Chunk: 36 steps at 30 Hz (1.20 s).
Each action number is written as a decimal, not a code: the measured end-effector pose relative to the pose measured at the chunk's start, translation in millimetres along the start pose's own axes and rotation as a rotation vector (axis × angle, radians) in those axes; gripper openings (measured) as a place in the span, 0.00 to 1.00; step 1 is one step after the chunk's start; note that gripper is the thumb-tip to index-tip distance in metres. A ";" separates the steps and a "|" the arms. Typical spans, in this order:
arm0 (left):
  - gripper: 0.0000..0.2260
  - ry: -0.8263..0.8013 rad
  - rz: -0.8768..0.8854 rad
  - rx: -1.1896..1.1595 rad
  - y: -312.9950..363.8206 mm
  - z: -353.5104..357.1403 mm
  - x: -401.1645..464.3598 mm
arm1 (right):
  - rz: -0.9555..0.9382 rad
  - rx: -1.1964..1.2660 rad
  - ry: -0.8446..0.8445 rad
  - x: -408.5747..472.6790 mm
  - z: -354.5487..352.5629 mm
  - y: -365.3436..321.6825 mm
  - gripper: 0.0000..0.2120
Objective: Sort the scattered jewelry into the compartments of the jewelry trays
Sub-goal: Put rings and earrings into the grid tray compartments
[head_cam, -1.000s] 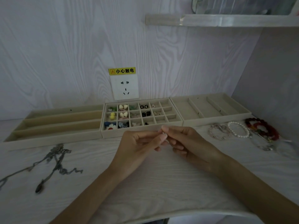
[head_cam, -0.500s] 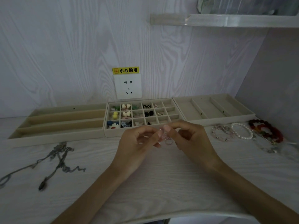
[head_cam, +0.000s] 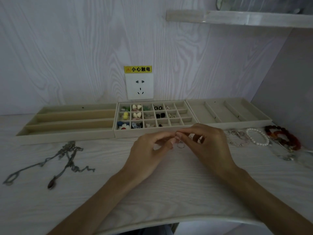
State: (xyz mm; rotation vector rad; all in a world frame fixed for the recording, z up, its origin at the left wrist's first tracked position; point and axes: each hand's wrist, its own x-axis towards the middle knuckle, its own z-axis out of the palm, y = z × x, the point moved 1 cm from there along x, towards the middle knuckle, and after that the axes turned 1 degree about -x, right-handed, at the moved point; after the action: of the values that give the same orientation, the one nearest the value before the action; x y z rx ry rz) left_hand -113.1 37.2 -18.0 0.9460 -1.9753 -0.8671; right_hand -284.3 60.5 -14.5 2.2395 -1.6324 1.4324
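My left hand [head_cam: 149, 153] and my right hand [head_cam: 208, 146] meet fingertip to fingertip just in front of the middle tray. Together they pinch a small ring-shaped earring [head_cam: 180, 144] that hangs below the fingertips. The middle tray [head_cam: 183, 114] has many small square compartments; its left ones hold earrings and studs. A tray with long slots [head_cam: 71, 123] lies to the left, and a tray with wider slots [head_cam: 227, 114] to the right. Dark chain necklaces [head_cam: 67, 155] lie loose on the left of the desk. Bead bracelets, a white pearl bracelet [head_cam: 257, 137] and a red bracelet [head_cam: 284, 137], lie on the right.
The white wood-grain desk [head_cam: 160, 192] ends in a curved front edge near me. A wall socket [head_cam: 139, 86] with a yellow warning label sits behind the trays. A shelf [head_cam: 245, 18] juts out overhead at the right, and a side wall closes in the right end.
My hands have moved slightly right and nearer the middle tray's front edge, fingertips still together on the small earring, which now hangs in view below them.
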 end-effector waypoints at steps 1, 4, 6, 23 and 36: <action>0.09 0.013 0.007 0.030 -0.8 -0.3 -0.2 | -0.017 -0.028 -0.003 0.3 0.8 -0.7 0.05; 0.08 0.057 0.015 0.075 -2.0 -0.4 -1.9 | -0.043 -0.065 -0.001 0.0 1.0 -1.6 0.06; 0.09 0.087 0.028 0.126 -1.2 -1.5 -3.2 | -0.056 -0.105 -0.010 -0.4 0.5 -0.7 0.07; 0.12 0.532 -0.102 0.694 -40.6 -100.3 17.7 | 0.433 0.044 -0.148 100.4 -10.9 56.8 0.09; 0.12 0.528 -0.088 0.719 -47.6 -98.2 13.4 | 0.468 -0.266 -0.421 128.0 37.6 92.9 0.09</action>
State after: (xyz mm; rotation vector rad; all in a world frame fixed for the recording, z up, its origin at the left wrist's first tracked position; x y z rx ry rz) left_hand -20.9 -21.3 -5.4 1.4852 -1.7784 0.1040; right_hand -326.7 -95.1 6.4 2.1964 -2.4334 0.7403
